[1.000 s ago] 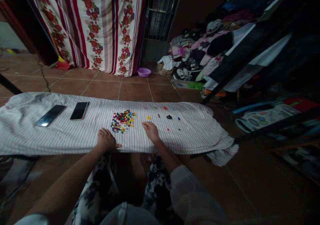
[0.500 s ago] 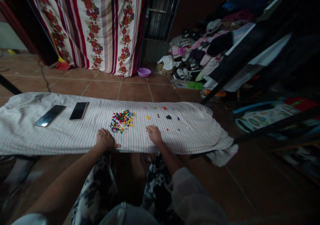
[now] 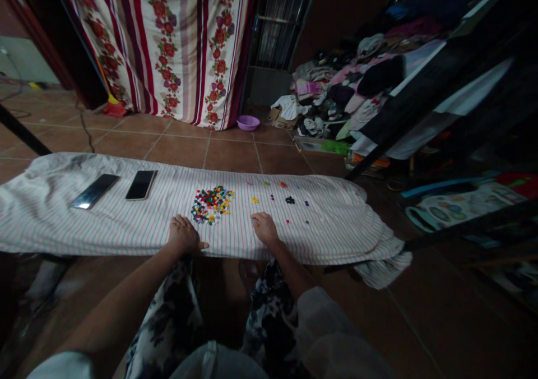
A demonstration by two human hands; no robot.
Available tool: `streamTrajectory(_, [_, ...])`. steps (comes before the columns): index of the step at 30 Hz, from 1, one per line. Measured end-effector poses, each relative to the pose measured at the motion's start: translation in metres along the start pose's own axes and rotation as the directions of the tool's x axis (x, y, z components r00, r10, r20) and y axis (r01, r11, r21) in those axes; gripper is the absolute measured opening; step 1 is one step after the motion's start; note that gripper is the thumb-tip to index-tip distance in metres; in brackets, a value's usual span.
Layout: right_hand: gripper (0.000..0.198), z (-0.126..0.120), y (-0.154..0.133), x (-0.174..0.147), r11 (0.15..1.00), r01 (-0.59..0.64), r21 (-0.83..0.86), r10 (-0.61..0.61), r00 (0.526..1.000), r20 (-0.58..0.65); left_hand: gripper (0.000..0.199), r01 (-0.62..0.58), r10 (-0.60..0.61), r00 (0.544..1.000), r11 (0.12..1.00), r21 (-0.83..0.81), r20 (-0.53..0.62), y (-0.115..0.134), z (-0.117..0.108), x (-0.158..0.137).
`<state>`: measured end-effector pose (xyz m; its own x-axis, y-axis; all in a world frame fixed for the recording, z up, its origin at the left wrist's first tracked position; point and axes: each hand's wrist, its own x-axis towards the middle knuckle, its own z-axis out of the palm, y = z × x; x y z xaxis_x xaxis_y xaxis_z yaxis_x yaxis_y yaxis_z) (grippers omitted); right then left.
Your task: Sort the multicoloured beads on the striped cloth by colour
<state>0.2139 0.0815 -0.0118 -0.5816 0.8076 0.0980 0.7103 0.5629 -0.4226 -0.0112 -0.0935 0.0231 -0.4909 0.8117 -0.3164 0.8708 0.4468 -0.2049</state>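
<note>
A multicoloured heap of small beads (image 3: 212,204) lies on the striped cloth (image 3: 138,227). Left of and below the heap, my left hand (image 3: 184,234) rests on the cloth near its front edge, fingers laid down and thumb stretched out to the right. My right hand (image 3: 265,229) is on the cloth right of the heap, thumb and forefinger pinched together; a tiny greyish thing seems to show at the tips, too small to name. Beyond it are small colour groups: yellow beads (image 3: 255,199), black beads (image 3: 290,200), orange beads (image 3: 282,184) and a single red bead (image 3: 288,221).
Two phones, a left one (image 3: 96,191) and a right one (image 3: 142,185), lie on the cloth's left part. Past the table are a floral curtain (image 3: 180,48), a purple basin (image 3: 247,123) and a pile of clothes (image 3: 336,87). A dark post (image 3: 378,149) rises at the right.
The camera has turned slightly left, so everything sits a little further right in view. Both hands keep nearly the same places on the cloth, and the bead groups look unchanged.
</note>
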Motion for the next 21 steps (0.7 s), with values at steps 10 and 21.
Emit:
streamTrajectory(10, [0.036,-0.001,-0.003,0.002,0.999,-0.04,-0.018,0.039,0.998,-0.044,0.122,-0.001,0.0,1.0,1.0,0.016,0.02,0.002,-0.009,-0.005])
streamTrajectory(21, [0.028,0.016,-0.061,0.017,0.988,0.154,0.022,-0.155,0.986,0.058,0.119,0.007,-0.006,1.0,0.997,-0.072,0.015,0.002,-0.004,-0.001])
